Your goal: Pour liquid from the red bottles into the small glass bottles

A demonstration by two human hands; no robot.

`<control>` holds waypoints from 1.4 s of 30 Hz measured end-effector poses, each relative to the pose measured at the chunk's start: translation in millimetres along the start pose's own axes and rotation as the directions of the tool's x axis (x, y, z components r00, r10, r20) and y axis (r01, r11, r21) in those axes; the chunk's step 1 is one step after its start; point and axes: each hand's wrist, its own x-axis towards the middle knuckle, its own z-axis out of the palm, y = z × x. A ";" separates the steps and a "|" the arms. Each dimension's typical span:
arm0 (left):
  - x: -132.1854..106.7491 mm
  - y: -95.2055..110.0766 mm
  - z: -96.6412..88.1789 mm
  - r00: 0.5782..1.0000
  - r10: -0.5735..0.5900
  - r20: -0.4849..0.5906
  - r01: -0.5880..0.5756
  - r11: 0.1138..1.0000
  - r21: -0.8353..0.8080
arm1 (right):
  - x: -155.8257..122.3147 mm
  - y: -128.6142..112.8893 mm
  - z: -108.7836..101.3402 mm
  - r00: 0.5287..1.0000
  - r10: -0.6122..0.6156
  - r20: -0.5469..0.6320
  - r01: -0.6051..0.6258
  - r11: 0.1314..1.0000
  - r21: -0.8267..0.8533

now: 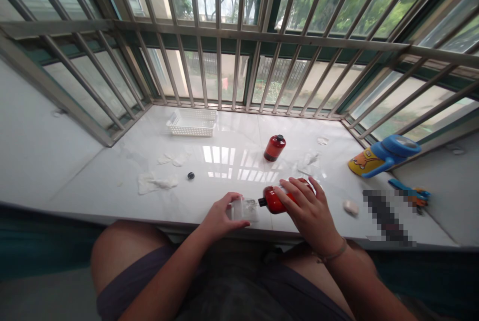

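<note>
My left hand [223, 216] is closed round a clear plastic cup [243, 209] close to the ledge's front edge. In my right hand [309, 208] lies a red bottle [275, 200], tipped nearly on its side. Its black neck points left at the cup's mouth, just beside it. Whether liquid is running out is too small to tell. Behind them a second red bottle [275, 148] stands upright with a black top. A small black cap [190, 175] lies on the white ledge [232, 188], left of the cup.
A white perforated basket [192, 129] sits at the back left. Crumpled tissues [157, 182] lie at the left. To the right are a blue and yellow tumbler [383, 156], a pale stone-like lump [351, 207] and a blurred dark object [387, 216]. Metal window bars [239, 66] close off the back.
</note>
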 end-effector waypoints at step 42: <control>0.3 3.1 -0.1 1.000 0.009 0.006 -0.009 1.000 -0.012 | 7.3 1.7 -5.0 0.999 -0.042 0.005 0.042 0.999 -0.017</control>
